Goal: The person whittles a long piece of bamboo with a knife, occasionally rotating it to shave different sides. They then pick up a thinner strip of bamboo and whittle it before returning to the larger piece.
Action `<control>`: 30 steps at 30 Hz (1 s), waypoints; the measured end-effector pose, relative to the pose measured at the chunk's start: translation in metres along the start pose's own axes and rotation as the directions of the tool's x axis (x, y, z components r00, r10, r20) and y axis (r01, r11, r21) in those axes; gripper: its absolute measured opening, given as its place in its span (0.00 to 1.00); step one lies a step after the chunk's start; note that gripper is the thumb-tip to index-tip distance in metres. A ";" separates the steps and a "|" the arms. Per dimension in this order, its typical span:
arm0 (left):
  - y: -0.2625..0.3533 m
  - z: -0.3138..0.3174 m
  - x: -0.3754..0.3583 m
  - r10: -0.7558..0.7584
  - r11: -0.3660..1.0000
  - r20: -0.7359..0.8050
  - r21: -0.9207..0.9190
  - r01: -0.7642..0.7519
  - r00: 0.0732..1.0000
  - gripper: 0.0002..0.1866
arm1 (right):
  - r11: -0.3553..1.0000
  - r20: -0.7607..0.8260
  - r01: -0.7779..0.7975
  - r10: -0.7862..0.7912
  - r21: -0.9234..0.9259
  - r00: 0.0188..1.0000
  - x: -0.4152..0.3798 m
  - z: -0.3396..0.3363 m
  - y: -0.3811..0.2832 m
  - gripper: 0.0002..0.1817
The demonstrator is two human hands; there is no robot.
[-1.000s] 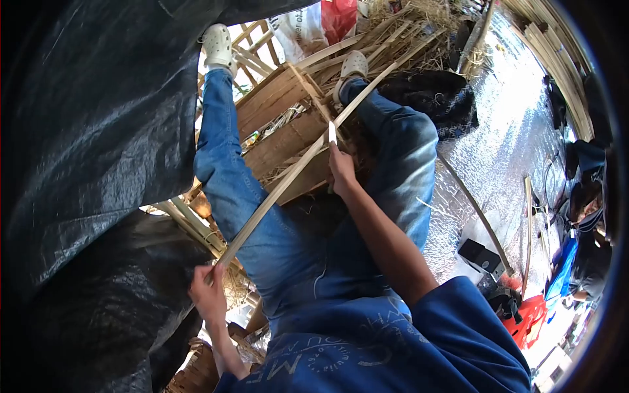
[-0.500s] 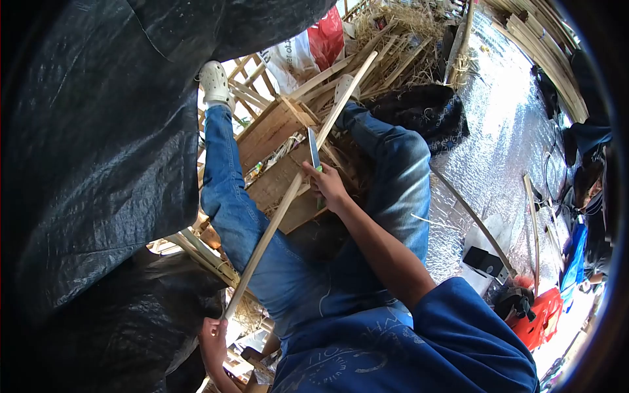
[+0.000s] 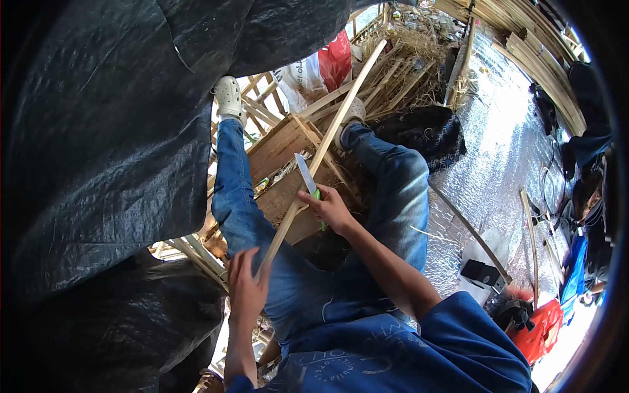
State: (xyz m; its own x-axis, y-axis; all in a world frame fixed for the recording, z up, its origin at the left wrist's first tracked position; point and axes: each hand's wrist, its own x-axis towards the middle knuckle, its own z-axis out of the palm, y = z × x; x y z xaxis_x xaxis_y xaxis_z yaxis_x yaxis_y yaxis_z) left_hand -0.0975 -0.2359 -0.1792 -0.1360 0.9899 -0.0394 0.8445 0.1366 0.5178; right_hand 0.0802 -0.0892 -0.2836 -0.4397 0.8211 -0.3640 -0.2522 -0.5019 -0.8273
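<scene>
A long pale wooden strip (image 3: 340,118) slants across my legs, its far end beyond the wooden box. My right hand (image 3: 329,208) grips a knife (image 3: 305,173) by its green handle, and its thumb rests against the strip. The blade points away from me beside the strip. At the near end of the strip, over my thigh, is my left hand (image 3: 247,285), its fingers raised and spread, with the strip's end against or behind them.
A wooden box (image 3: 268,152) stands between my legs. Straw and sticks (image 3: 406,82) lie ahead. Black plastic sheeting (image 3: 124,137) hangs on the left. On the silver mat (image 3: 488,124) at right are a phone (image 3: 480,272), a thin stick (image 3: 473,230) and a red bag (image 3: 538,333).
My left hand has moved up and forward from the strip's lower end and its fingers have spread. My right hand and the knife have shifted slightly nearer to me, the blade tilting left.
</scene>
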 end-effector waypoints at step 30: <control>0.020 0.026 0.001 0.158 0.737 0.485 -0.638 0.224 0.860 0.12 | 0.972 -0.104 0.210 -0.221 -0.106 0.970 -0.065 0.008 -0.050 0.12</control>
State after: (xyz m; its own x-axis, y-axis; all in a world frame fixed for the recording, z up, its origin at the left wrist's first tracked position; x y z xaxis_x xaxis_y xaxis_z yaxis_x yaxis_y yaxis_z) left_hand -0.0674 -0.2310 -0.1907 0.2678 0.8913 -0.3660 0.2615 0.2983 0.9179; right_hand 0.1145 -0.1199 -0.2144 -0.2812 0.9353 -0.2149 -0.2456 -0.2867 -0.9260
